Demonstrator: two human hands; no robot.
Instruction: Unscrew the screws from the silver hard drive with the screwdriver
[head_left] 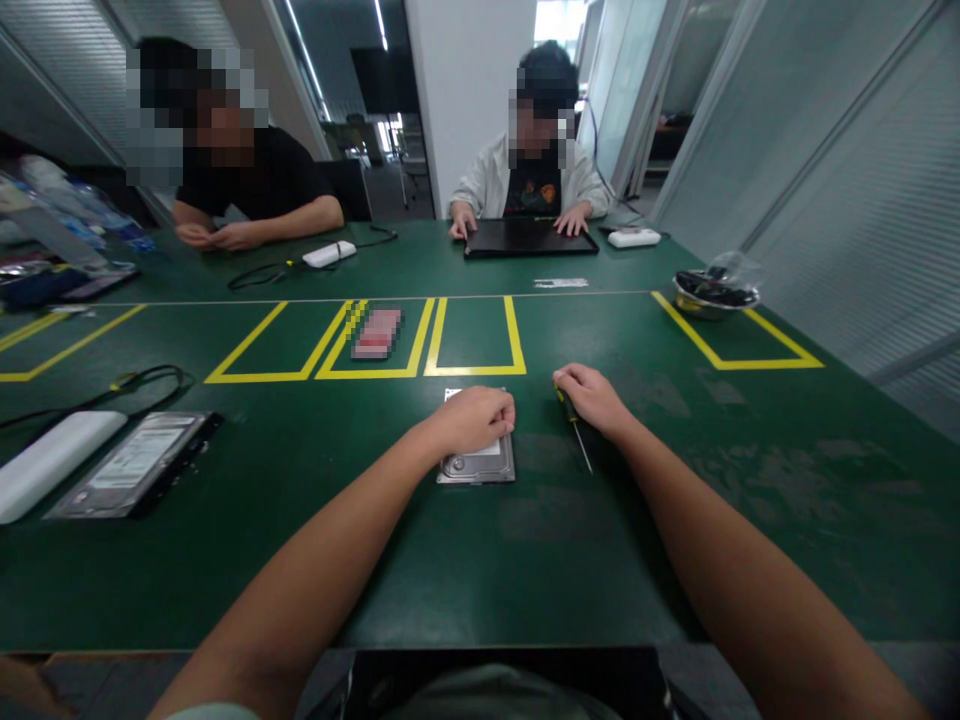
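Note:
A silver hard drive (480, 466) lies flat on the green table (525, 560) just in front of me. My left hand (474, 418) rests on its far half with the fingers curled over it. To its right, my right hand (592, 396) is closed around the yellow-and-black handle of a small screwdriver (577, 432). The thin shaft points toward me and lies low over the table surface. Both forearms reach in from the near edge.
Yellow taped boxes (472, 340) mark the table's middle. A second hard drive (135, 462) and a white box (49, 462) lie at the left, a metal bowl (714, 292) at the far right. Two people sit at the far side, one at a black laptop (529, 238).

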